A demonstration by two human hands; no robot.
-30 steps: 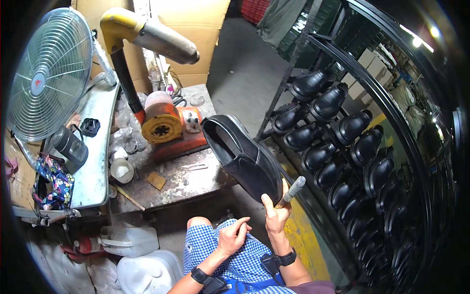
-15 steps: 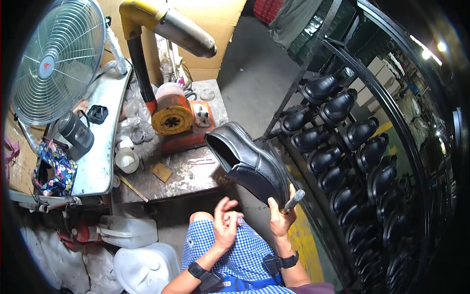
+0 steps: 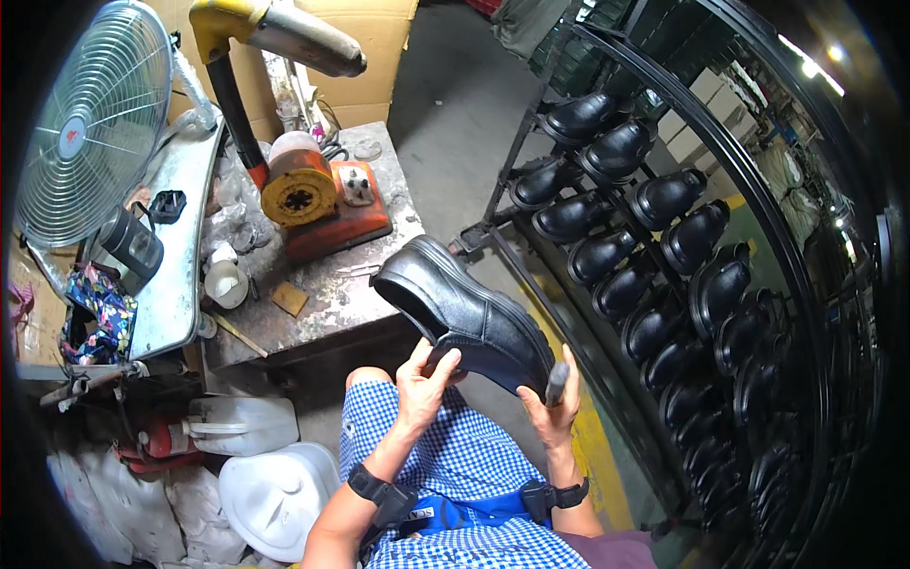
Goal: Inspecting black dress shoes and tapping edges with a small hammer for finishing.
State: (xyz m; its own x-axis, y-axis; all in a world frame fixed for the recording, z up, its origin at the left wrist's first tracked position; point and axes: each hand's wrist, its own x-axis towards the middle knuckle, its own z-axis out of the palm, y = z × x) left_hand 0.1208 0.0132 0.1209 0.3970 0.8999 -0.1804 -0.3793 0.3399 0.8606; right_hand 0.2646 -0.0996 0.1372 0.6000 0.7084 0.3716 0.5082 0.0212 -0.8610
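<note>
A black leather shoe is held over my lap, its opening turned to the upper left. My left hand grips it from below near the opening, fingers curled on the edge. My right hand supports the shoe's other end and also holds a small grey stick-like tool pointing up. Both wrists wear black bands. I sit in a blue checked garment.
A worn workbench ahead carries an orange machine with a yellow duct pipe. A metal fan stands at left. A black rack on the right holds several black shoes. White jugs lie on the floor.
The shoe has come down and tipped flatter over my lap. My left hand rose from my lap and took hold of its underside. My right hand stays on it.
</note>
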